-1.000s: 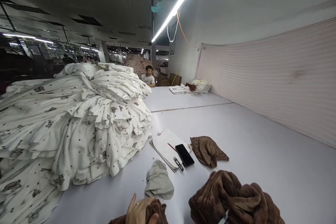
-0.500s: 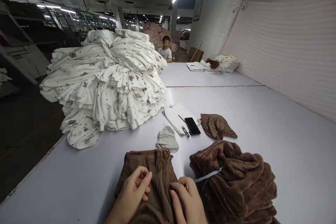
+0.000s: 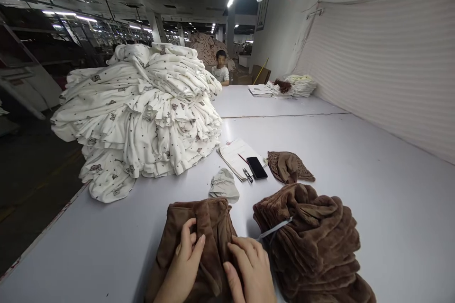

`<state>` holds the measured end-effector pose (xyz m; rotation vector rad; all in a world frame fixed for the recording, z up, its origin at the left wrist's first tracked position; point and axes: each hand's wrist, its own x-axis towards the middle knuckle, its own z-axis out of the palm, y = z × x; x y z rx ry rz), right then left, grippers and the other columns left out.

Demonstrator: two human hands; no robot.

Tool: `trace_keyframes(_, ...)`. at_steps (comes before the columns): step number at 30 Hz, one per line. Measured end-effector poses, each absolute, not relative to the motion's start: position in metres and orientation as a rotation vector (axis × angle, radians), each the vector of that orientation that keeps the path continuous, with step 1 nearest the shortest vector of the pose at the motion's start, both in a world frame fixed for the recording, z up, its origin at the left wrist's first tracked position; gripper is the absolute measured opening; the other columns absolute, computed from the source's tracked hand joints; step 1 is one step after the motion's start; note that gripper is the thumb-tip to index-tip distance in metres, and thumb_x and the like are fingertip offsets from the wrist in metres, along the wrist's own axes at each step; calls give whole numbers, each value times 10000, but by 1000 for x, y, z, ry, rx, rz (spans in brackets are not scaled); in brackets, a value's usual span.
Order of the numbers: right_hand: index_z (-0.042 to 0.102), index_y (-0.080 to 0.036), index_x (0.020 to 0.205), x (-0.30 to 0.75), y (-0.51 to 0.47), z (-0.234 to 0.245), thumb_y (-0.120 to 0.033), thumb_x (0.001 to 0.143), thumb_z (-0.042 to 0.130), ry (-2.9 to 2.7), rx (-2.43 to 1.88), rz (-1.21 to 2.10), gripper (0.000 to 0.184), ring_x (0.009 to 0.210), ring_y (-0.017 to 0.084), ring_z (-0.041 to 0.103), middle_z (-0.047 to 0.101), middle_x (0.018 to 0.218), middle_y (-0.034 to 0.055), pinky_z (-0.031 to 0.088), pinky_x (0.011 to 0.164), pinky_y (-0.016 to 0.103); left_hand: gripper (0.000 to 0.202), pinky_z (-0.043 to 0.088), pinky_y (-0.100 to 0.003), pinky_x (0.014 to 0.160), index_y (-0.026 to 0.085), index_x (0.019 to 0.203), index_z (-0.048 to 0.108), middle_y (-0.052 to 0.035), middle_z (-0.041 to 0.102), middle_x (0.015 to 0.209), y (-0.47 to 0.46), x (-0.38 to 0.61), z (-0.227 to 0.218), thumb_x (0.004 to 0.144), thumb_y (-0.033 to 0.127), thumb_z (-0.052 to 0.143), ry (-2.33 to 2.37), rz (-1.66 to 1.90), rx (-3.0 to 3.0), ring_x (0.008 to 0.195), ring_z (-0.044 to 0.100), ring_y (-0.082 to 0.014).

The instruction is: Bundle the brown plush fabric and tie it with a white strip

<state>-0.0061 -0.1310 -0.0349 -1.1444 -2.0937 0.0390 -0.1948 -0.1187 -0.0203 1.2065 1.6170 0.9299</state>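
Hands: two, both the person's own, at the near edge of the table (image 3: 355, 151).
Left hand (image 3: 185, 258): fingers curled, pinching a fold of the brown garment (image 3: 209, 220) between thumb and fingertips.
Right hand (image 3: 250, 267): lying on the same garment just beside the left hand, fingers bent and pressing the cloth; whether it truly grips a fold cannot be told.
Brown garment: one, fleecy, lying flat on the table right in front of the person, its far hem turned away from them.
Brown bundle (image 3: 313, 241): one stack of folded fleece pieces, tied with a pale strap (image 3: 275, 228), just right of the garment and touching the right hand's side.
White heap (image 3: 142, 109): one big mound of white printed cloth at the left, spilling over the table's left edge.
Small cloth pieces: two, a grey scrap (image 3: 223, 185) beyond the garment and a brown patterned piece (image 3: 289, 166) farther right.
Papers (image 3: 236, 154): one sheaf, between the white heap and the brown patterned piece.
On the papers: one black phone (image 3: 257, 167), one pair of snips (image 3: 248, 175), one red pen (image 3: 243, 158).
Far end: one stack of papers and folded cloth (image 3: 284, 87) by the wall, well apart.
Other person (image 3: 221, 68): one, seated beyond the table's far end, half hidden by the white heap.
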Motion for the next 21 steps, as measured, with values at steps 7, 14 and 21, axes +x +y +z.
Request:
trace_keyframes(7, 642, -244, 994, -36, -136, -55, -511, 942, 399, -2042, -897, -34, 364, 1001, 239, 633, 729, 962, 18, 540, 796, 363, 858, 362, -460, 1072, 187, 1433, 159, -202, 482, 1356, -121, -192, -27, 772, 662, 429, 1776, 804, 1218, 1311, 436, -302)
trace_keyframes(14, 589, -180, 1167, -5, -131, -55, -380, 893, 552, -2057, -1182, -85, 342, 1019, 236, 647, 699, 1101, 80, 566, 819, 332, 823, 368, -425, 1091, 217, 1484, -49, -155, 341, 1502, -123, -196, -51, 867, 551, 382, 1752, 998, 1252, 1321, 433, -254)
trace_keyframes(21, 666, -230, 1041, -45, -138, -76, -495, 957, 357, -1902, -1037, -202, 415, 952, 273, 674, 747, 920, 71, 573, 746, 400, 521, 296, -406, 1149, 260, 1410, 377, -28, 350, 1515, -125, -201, -40, 931, 448, 296, 1644, 909, 1610, 1394, 307, -216)
